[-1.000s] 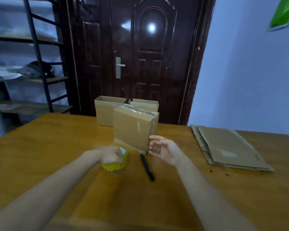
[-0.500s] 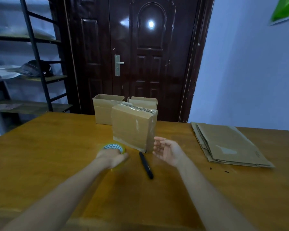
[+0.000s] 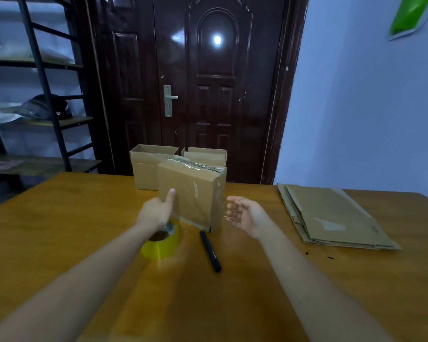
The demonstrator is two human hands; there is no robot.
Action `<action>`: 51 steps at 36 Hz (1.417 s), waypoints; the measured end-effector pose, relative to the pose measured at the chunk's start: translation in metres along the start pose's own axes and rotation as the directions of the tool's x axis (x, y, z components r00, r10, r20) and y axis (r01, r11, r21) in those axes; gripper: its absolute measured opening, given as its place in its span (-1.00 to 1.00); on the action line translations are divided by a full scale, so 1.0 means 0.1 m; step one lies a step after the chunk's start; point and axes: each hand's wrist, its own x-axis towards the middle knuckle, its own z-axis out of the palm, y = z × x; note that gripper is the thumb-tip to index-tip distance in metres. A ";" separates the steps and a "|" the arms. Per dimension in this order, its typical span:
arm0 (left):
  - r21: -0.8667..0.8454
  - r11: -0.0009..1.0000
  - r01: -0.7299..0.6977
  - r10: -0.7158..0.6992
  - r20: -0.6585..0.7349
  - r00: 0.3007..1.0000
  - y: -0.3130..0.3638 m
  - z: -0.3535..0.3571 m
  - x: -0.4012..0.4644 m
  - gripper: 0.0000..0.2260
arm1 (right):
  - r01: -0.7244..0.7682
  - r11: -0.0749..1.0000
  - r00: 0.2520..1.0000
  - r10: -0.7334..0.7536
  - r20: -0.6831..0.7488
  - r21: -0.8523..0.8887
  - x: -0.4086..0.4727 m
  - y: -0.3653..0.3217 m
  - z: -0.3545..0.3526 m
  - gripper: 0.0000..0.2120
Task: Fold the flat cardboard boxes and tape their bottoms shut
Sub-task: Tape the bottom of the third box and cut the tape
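Two hands flank the taped box (image 3: 193,193) at frame centre: left hand (image 3: 156,211), above the yellow tape roll (image 3: 161,243), grips its left edge, thumb on the front; right hand (image 3: 245,214) hovers slack-fingered just right. Flat cardboard stack (image 3: 331,218) lies far right.

We see a dim room with a cool bluish cast. A bright round glare sits on the glossy door (image 3: 218,70), far beyond both hands. The table (image 3: 59,230) shows a soft sheen below the forearms, and faint shadows lie under them. The right hand (image 3: 245,214) is slightly blurred at the fingertips; the left hand (image 3: 156,211) is sharper. Wide-angle distortion bends the shelf rack (image 3: 45,82), far left of the left hand.
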 end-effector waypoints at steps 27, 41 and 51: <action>-0.485 0.861 0.153 -0.149 0.048 0.988 0.64 -0.35 0.84 -0.60 | -0.093 0.982 0.951 0.040 -0.305 -0.163 0.64 -0.45 0.77 -0.29; -0.774 0.624 0.105 0.020 0.150 0.989 0.99 -0.60 0.50 -0.78 | 0.192 0.965 0.951 -0.228 -0.211 -0.178 0.19 -0.91 0.28 -0.67; -0.878 0.470 -0.084 0.187 0.006 0.982 1.15 -0.69 0.37 -0.78 | 0.157 0.961 0.906 -0.231 -0.354 -0.227 0.42 -1.24 0.01 0.29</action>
